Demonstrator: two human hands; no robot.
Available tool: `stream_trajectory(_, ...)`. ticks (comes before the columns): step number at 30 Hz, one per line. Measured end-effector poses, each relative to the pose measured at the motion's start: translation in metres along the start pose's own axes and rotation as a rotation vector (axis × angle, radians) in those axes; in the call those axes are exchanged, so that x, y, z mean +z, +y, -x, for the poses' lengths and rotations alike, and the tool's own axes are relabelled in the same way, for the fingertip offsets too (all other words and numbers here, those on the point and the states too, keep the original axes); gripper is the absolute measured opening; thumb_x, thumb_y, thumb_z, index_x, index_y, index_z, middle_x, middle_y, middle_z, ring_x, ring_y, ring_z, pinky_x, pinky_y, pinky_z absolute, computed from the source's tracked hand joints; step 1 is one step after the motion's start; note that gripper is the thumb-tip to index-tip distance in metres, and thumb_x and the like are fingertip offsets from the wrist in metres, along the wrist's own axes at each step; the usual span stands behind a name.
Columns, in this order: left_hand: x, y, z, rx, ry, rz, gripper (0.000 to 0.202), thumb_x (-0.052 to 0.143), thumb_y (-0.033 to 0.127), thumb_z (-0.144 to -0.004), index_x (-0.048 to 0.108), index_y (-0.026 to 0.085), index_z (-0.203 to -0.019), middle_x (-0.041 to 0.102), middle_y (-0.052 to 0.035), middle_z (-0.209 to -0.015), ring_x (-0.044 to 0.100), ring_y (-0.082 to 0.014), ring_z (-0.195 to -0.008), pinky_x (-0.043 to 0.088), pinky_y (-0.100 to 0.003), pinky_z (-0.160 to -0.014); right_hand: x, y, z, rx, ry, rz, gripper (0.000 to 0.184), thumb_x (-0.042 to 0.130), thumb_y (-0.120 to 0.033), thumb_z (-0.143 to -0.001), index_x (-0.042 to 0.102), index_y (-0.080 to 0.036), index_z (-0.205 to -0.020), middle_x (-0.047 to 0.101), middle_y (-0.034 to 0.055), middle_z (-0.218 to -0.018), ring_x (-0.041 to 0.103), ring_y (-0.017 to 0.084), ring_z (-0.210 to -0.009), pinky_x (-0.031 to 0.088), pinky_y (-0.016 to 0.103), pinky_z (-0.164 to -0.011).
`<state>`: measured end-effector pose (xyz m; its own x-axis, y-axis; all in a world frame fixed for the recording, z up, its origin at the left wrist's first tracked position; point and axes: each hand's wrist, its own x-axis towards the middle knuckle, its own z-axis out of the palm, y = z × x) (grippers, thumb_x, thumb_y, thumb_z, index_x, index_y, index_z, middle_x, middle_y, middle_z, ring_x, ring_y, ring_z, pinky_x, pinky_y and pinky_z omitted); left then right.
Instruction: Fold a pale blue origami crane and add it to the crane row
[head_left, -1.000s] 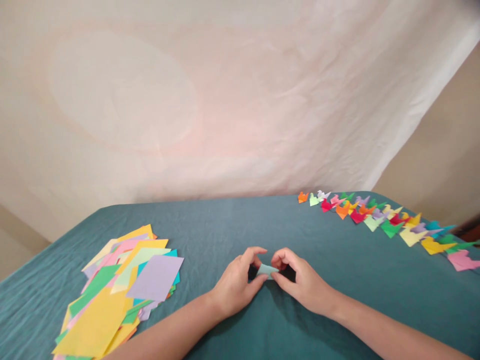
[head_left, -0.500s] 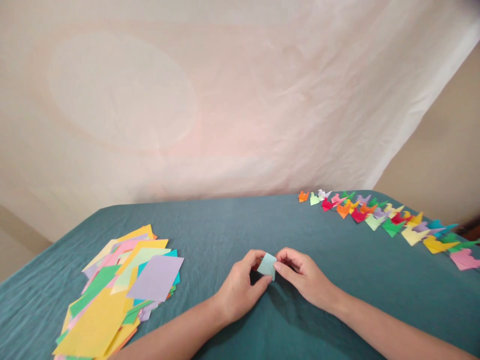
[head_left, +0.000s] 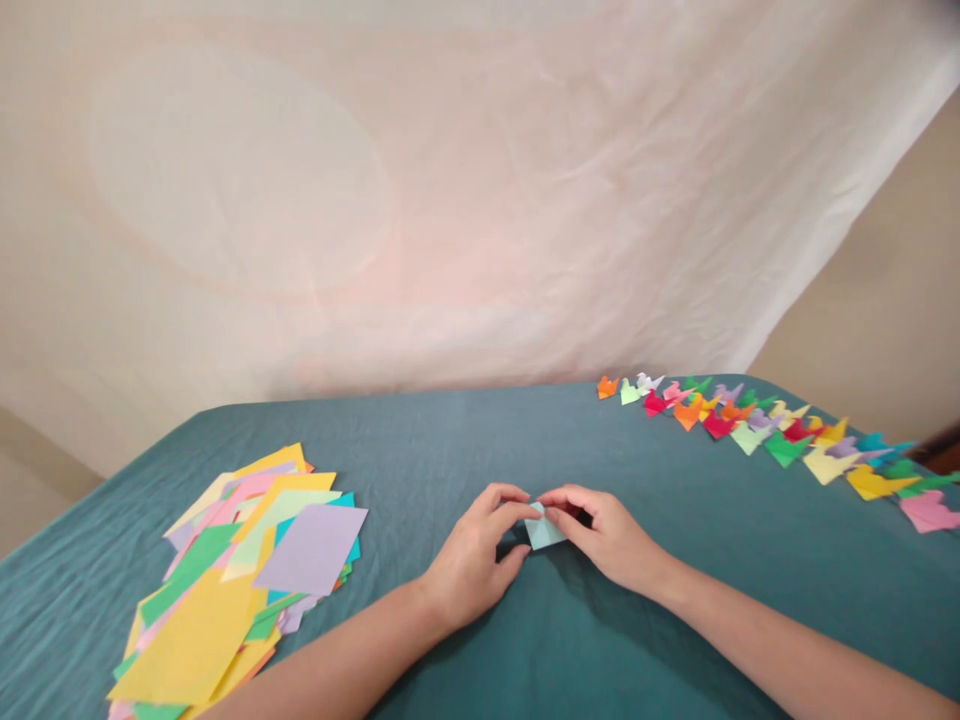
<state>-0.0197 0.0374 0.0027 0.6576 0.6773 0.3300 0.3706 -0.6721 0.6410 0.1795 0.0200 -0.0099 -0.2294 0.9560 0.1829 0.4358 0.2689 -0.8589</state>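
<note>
A small folded piece of light blue origami paper (head_left: 544,532) is held low over the table, in front of me. My right hand (head_left: 611,540) pinches its upper right part between thumb and forefinger. From the other side, my left hand (head_left: 472,560) has its fingers curled to the top left edge of the paper, with the thumb by its lower left corner. Fingers of both hands almost meet above the paper and cover its top edge in part.
On the left lies a loose pile of coloured paper squares (head_left: 187,640), a lilac one (head_left: 311,550) on top. Several folded paper birds (head_left: 787,450) stand in rows along the right side. A dark green cloth (head_left: 450,430) covers the table, and a pale sheet (head_left: 487,200) hangs behind.
The blue paper has turned between my hands. My left thumb has shifted off its lower edge to the left, while the left fingers have moved over its top edge.
</note>
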Motion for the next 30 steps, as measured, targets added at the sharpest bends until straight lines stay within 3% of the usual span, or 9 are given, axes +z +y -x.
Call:
stream_trajectory(5, 0.002, -0.004, -0.001, 0.017, -0.039, -0.007, 0.035, 0.054, 0.008, -0.077, 0.058, 0.022, -0.109, 0.052, -0.0061, -0.116, 0.050, -0.0168, -0.109, 0.041, -0.033, -0.096, 0.003, 0.007, -0.002, -0.079, 0.043, 0.165, 0.018, 0.050, -0.019, -0.084, 0.063, -0.019, -0.097, 0.064, 0.0034, -0.083, 0.057, 0.016, -0.077, 0.045, 0.030, -0.072)
stream_trajectory(14, 0.001, -0.007, -0.003, 0.042, -0.099, -0.126, 0.027, 0.058, 0.021, -0.081, 0.061, 0.022, -0.108, 0.059, -0.0042, -0.111, 0.053, -0.0181, -0.104, 0.041, -0.034, -0.093, 0.003, 0.009, -0.003, -0.095, 0.043, 0.195, 0.016, 0.053, -0.013, -0.080, 0.061, -0.019, -0.093, 0.060, 0.0018, -0.082, 0.054, 0.015, -0.078, 0.043, 0.029, -0.073)
stream_trajectory(19, 0.001, -0.009, -0.005, 0.065, -0.121, -0.197, 0.027, 0.060, 0.031, -0.082, 0.061, 0.022, -0.107, 0.060, -0.0037, -0.110, 0.052, -0.0201, -0.101, 0.040, -0.036, -0.090, -0.005, 0.008, -0.007, -0.106, -0.039, 0.225, 0.009, 0.056, -0.014, -0.080, 0.064, -0.019, -0.077, 0.058, 0.0012, -0.080, 0.054, 0.015, -0.079, 0.042, 0.028, -0.073)
stream_trajectory(30, -0.002, -0.006, -0.008, 0.180, -0.160, -0.357, 0.020, 0.050, 0.031, -0.089, 0.063, 0.020, -0.099, 0.065, -0.0029, -0.101, 0.053, -0.0202, -0.098, 0.037, -0.036, -0.088, -0.024, 0.009, -0.010, -0.130, -0.219, 0.169, 0.007, 0.061, -0.018, -0.079, 0.067, -0.020, -0.077, 0.058, 0.0016, -0.087, 0.055, 0.015, -0.085, 0.041, 0.027, -0.079)
